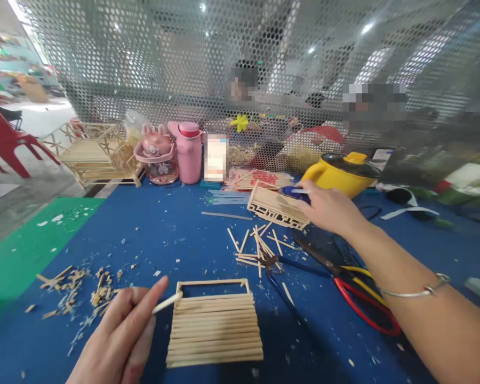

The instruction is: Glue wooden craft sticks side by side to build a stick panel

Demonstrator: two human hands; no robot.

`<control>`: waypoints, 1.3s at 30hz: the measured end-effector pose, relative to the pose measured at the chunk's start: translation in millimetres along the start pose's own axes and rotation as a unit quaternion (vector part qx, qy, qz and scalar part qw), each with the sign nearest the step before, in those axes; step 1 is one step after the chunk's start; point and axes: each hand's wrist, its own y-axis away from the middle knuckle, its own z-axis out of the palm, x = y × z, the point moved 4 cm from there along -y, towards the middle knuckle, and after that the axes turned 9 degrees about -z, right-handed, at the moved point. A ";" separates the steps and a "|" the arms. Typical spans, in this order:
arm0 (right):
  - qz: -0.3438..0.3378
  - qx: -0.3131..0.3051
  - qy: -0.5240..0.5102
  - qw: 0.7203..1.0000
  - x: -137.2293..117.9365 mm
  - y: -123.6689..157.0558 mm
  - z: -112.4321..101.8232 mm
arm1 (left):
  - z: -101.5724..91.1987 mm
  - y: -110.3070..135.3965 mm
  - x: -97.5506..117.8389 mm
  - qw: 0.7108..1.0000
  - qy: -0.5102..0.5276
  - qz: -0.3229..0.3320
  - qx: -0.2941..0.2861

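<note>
My left hand [122, 336] is closed on a short wooden stick [166, 304], whose far end meets the upper left corner of a flat stick panel [216, 330]. The panel is a row of sticks side by side, with an open frame at its far end. My right hand [330, 208] reaches across and grips a blue glue gun [291, 191], partly hidden by the fingers, with a pale glue stick showing. Directly beside it is a small wooden stick structure [278, 205] with a patterned side. Loose cut sticks [260, 242] lie between the panel and that structure.
Pliers [270, 261] and red-handled scissors [336, 274] lie under my right arm. Wood scraps [68, 290] are at left. Behind stand a stick model [98, 152], a pink bottle [189, 154], a phone [216, 159], glue sticks [232, 197] and a yellow pot [336, 176] before perforated metal.
</note>
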 end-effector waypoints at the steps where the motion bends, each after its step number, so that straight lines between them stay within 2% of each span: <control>1: -0.009 -0.004 0.006 1.000 -3.6 -2.9 2.4 | 0.2 -4.0 -0.1 1.000 -0.005 0.006 -0.017; 5: -0.030 -0.013 0.014 0.999 -12.8 -12.8 7.1 | 1.3 -25.5 14.5 0.997 -0.010 0.050 -0.065; 8: -0.013 0.003 0.023 1.000 -16.0 -6.5 -1.9 | 10.5 -43.5 36.8 0.987 -0.019 0.084 -0.138; 12: 0.014 0.060 0.017 0.998 -28.5 36.2 -28.2 | 30.1 -61.1 54.8 0.969 -0.097 0.086 -0.209; 14: 0.007 0.132 -0.066 0.989 -40.6 65.4 -38.5 | 39.9 -65.1 57.3 0.957 -0.136 0.082 -0.245; 18: 0.035 0.157 -0.220 0.962 -61.9 106.4 -25.2 | 50.7 -68.0 60.0 0.939 -0.182 0.082 -0.282; 23: 0.026 0.140 -0.309 0.940 -75.7 115.3 0.9 | 52.2 -67.6 61.7 0.936 -0.191 0.050 -0.292; 28: 0.013 0.126 -0.310 0.942 -79.0 115.5 2.3 | 51.9 -66.0 62.5 0.937 -0.182 0.045 -0.295; 33: -0.057 0.142 -0.291 0.944 -89.9 117.5 2.8 | 51.7 -65.0 65.0 0.939 -0.156 0.035 -0.305; 36: -0.106 0.136 -0.279 0.945 -97.9 117.9 3.4 | 40.9 -66.4 60.1 0.958 -0.106 0.032 -0.265; 39: -0.152 0.136 -0.268 0.942 -108.6 119.6 -1.0 | 20.0 -67.5 42.4 0.983 -0.050 0.025 -0.174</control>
